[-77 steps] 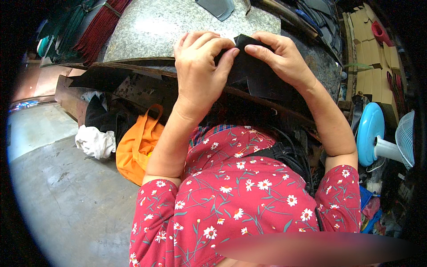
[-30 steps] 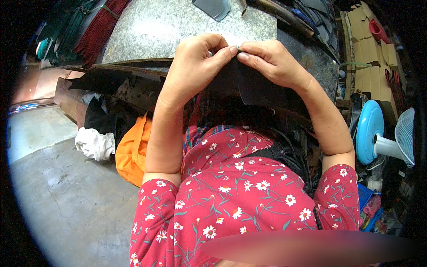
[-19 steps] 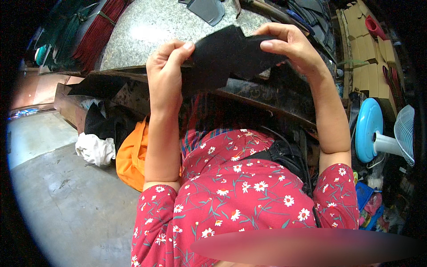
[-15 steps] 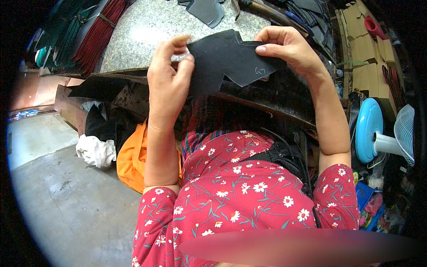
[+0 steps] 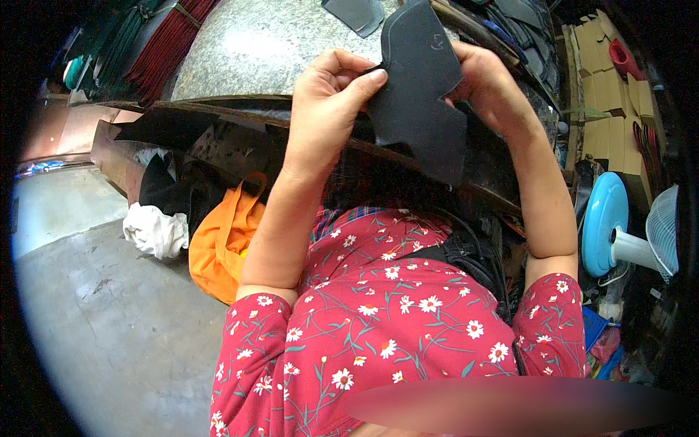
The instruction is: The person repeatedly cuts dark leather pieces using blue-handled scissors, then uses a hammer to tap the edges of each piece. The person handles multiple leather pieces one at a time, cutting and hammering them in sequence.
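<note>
A flat black cut-out piece (image 5: 419, 95), leather-like, with a notched outline and a small pale mark, hangs upright between my hands above the table's front edge. My left hand (image 5: 331, 95) pinches its left edge between thumb and fingers. Behind its right edge is my right hand (image 5: 488, 84), whose fingers curl around the piece and are partly hidden by it. More dark cut pieces (image 5: 357, 13) lie on the speckled stone tabletop (image 5: 247, 51) just beyond.
Bundles of dark red cords (image 5: 167, 51) and green cords lie at the tabletop's left. An orange bag (image 5: 218, 247) and a white cloth (image 5: 155, 229) are at lower left. On the right stand a blue-and-white fan (image 5: 606, 222) and cardboard boxes (image 5: 601, 95).
The black piece has been turned from lying sideways to hanging upright. My left hand has moved right, closer to my right hand, and grips a different spot on the edge.
</note>
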